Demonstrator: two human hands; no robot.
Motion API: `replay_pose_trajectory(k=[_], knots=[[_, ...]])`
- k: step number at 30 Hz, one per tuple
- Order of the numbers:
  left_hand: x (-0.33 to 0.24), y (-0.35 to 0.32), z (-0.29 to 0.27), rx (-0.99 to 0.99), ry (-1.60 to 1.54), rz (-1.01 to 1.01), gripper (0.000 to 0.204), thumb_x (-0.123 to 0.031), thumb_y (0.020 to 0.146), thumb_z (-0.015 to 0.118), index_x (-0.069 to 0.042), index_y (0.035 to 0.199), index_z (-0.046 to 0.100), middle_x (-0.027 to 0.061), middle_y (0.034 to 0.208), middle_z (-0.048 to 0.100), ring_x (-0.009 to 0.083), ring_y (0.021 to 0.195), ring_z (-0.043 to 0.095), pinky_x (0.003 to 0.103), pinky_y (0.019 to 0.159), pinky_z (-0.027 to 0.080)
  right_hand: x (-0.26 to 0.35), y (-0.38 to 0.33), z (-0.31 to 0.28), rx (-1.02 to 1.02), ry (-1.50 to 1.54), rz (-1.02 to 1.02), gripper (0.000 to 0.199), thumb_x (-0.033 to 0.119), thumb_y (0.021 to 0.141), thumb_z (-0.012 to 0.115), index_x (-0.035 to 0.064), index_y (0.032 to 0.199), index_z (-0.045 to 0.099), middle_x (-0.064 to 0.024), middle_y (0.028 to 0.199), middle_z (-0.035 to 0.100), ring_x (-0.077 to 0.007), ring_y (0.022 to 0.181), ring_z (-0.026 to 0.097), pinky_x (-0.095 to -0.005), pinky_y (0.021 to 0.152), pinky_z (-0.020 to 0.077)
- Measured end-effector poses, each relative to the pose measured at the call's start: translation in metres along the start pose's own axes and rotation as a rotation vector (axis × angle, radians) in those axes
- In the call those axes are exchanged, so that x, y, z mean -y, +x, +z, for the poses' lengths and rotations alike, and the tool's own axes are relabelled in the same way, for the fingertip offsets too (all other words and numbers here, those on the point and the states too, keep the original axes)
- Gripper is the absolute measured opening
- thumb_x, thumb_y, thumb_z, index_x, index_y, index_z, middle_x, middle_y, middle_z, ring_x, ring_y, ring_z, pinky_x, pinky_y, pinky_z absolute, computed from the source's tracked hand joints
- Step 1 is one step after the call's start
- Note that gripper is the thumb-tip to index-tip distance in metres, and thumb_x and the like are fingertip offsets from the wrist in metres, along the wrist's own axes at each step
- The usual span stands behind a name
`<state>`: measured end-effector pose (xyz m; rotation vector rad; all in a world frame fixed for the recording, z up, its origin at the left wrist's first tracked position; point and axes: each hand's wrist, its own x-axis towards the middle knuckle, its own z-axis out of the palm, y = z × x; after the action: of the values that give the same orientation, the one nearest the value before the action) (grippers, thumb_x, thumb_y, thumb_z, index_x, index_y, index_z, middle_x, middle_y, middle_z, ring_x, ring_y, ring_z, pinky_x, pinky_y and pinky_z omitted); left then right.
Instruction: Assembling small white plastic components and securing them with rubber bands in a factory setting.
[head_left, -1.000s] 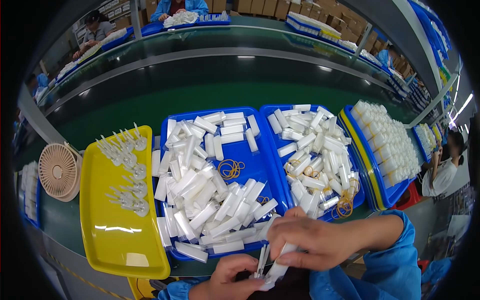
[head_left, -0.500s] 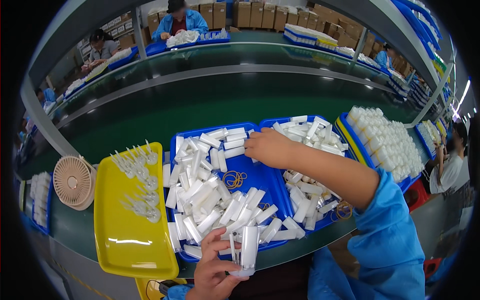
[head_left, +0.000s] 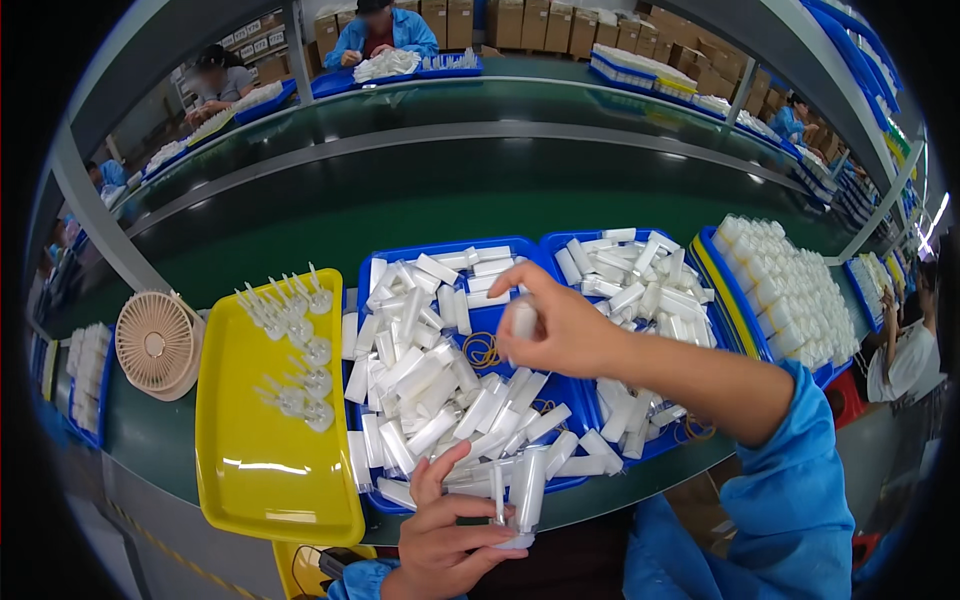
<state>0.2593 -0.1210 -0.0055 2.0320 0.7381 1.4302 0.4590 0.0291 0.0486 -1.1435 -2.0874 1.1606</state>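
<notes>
My left hand (head_left: 447, 530) is closed at the near edge of the table. It grips a white pronged base (head_left: 514, 541) from below; a white sleeve in clear film (head_left: 530, 490) stands upright on it, beside a bare prong. Over the middle blue tray (head_left: 545, 372), my right hand (head_left: 575, 330) pinches a small white piece (head_left: 522, 318), seen end-on and partly hidden by the fingers. Beneath it lies a heap of white film-wrapped sleeves (head_left: 425, 375) with a few tan rubber bands (head_left: 482, 350).
A yellow tray (head_left: 270, 490) at left carries several white pronged pieces (head_left: 290, 310). A beige fan (head_left: 155, 345) stands left of it. To the right are a second blue tray of sleeves (head_left: 640, 285) and a stacked tray of white parts (head_left: 780, 285). Co-workers (head_left: 385, 35) sit across the green bench.
My right hand has come up from the sleeves at the tray's far side, now with a white piece between thumb and fingers. My left hand still holds the base; the view has shifted slightly.
</notes>
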Motion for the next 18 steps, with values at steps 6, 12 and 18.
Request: replay_pose_trajectory(k=[6,12,18], knots=[[-0.021,0.011,0.009,-0.016,0.076,-0.087,0.020,-0.022,0.056,0.081,-0.013,0.070,0.069,0.0015,0.075,0.061,0.0419,0.112,0.049,0.053,0.097,0.026,0.036,-0.049,0.018,0.030,0.606,0.171,0.046,0.003,0.083,0.059,0.0073,0.121,0.034,-0.0034,0.083,0.054,-0.0061,0.069,0.053,-0.0197,0.059,0.0426],[-0.012,0.006,0.015,0.002,0.051,-0.017,0.025,-0.019,0.061,0.082,-0.026,0.083,0.072,-0.0027,0.096,0.058,0.0281,0.098,0.053,0.051,0.098,0.022,0.032,-0.062,0.016,0.171,0.788,0.286,0.055,0.004,0.085,0.059,0.0076,0.131,0.030,-0.0050,0.094,0.051,-0.0053,0.078,0.054,-0.0161,0.062,0.0435],[-0.016,0.006,0.016,-0.022,0.001,-0.053,0.020,-0.022,0.058,0.079,-0.015,0.074,0.070,0.0005,0.073,0.063,0.0360,0.103,0.054,0.053,0.097,0.027,0.024,-0.070,0.015,0.277,0.845,0.204,0.038,0.010,0.089,0.056,0.0058,0.124,0.041,-0.0041,0.095,0.053,-0.0088,0.085,0.053,-0.0224,0.072,0.0437]])
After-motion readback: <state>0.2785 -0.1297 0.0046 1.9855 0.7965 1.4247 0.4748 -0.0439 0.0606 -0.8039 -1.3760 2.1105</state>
